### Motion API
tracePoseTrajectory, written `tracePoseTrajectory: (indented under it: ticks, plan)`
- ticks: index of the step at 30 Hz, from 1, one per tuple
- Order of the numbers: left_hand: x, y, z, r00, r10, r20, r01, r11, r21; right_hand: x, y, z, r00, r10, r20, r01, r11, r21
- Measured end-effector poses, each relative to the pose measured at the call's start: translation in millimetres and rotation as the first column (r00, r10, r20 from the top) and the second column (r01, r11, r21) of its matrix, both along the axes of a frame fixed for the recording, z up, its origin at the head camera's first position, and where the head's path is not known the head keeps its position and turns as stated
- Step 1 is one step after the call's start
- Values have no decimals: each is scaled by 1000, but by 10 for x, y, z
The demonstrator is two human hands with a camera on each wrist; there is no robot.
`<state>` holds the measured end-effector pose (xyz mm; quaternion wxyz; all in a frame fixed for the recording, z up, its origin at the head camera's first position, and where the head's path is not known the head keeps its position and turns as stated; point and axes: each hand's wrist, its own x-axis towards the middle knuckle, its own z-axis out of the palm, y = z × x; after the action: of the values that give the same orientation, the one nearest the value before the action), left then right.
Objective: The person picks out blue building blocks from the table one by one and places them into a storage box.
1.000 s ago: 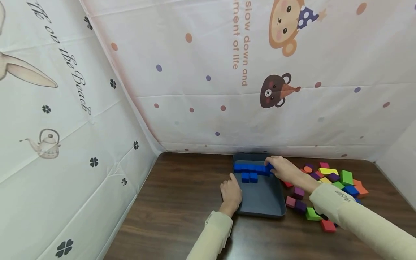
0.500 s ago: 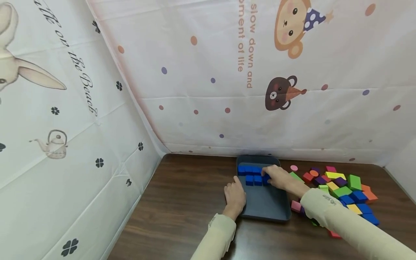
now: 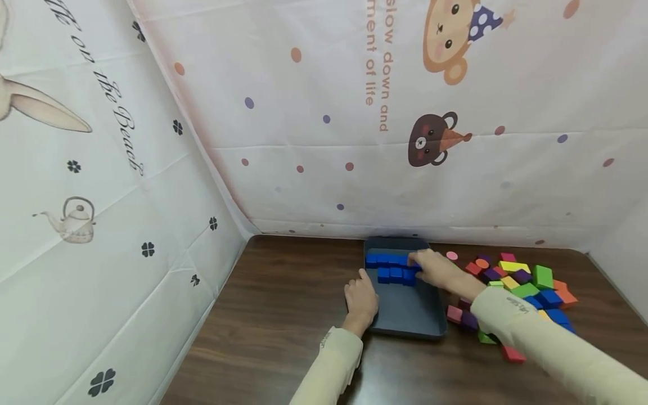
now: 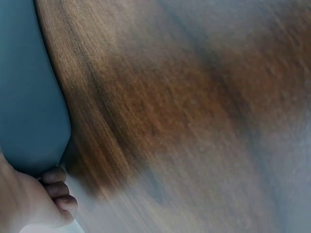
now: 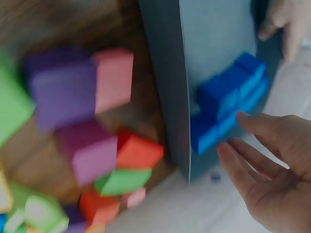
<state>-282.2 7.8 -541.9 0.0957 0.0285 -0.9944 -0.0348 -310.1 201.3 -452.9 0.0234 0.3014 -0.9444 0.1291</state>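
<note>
A dark grey tray (image 3: pixel 407 312) lies on the wooden table, with two rows of blue blocks near its far end. The back row (image 3: pixel 386 260) runs along the far side; the shorter front row (image 3: pixel 396 275) shows three blocks. My left hand (image 3: pixel 361 298) grips the tray's left rim, its fingers curled in the left wrist view. Over the right end of the rows is my right hand (image 3: pixel 439 271). In the right wrist view, the right hand's fingers (image 5: pixel 249 174) and thumb are apart beside the blue blocks (image 5: pixel 226 92), pinching nothing.
Loose coloured blocks (image 3: pixel 526 289) are scattered on the table right of the tray, some under the right forearm. A pink disc (image 3: pixel 451 256) lies near the tray's far right corner. Printed cloth (image 3: pixel 314 185) hangs behind the table and along its left side.
From the back row's right end, my right hand came nearer to set a blue block at the front row's right end, then let go and moved slightly back. The left hand stays on the rim.
</note>
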Motion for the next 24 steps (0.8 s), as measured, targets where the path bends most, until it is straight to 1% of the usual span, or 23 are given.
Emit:
tracePoseTrajectory:
  ticks: [3, 5, 7, 9, 10, 12, 16, 21, 24]
  plan:
    - [-32, -81, 24, 1000, 13, 12, -13, 1000, 9, 19, 141, 203, 1000, -26, -4, 26, 1000, -17]
    - [-51, -140, 23, 1000, 24, 19, -24, 1000, 8, 32, 269, 307, 999, -26, -19, 25, 999, -22]
    - [-58, -191, 28, 999, 31, 28, -31, 1000, 4, 52, 417, 376, 999, -29, -20, 29, 999, -24]
    - [-59, -233, 27, 999, 36, 32, -36, 999, 3, 76, 590, 425, 999, -32, -19, 32, 999, -4]
    - [-58, -251, 23, 999, 37, 33, -37, 999, 2, 91, 680, 444, 999, -41, -14, 41, 999, 11]
    - [-55, -273, 25, 998, 36, 42, -37, 999, 6, 126, 869, 461, 997, -79, 21, 78, 996, 43]
    - [-58, -290, 26, 998, 35, 43, -37, 998, 43, 181, 1234, 406, 986, -147, 74, 139, 985, 103]
    - [-58, -266, 46, 999, 31, 41, -34, 995, 96, 257, 1599, 191, 967, -196, 163, 169, 972, 165]
    - [-54, -225, 46, 999, 24, 44, -28, 994, 101, 324, 1754, 62, 954, -212, 210, 178, 969, 170]
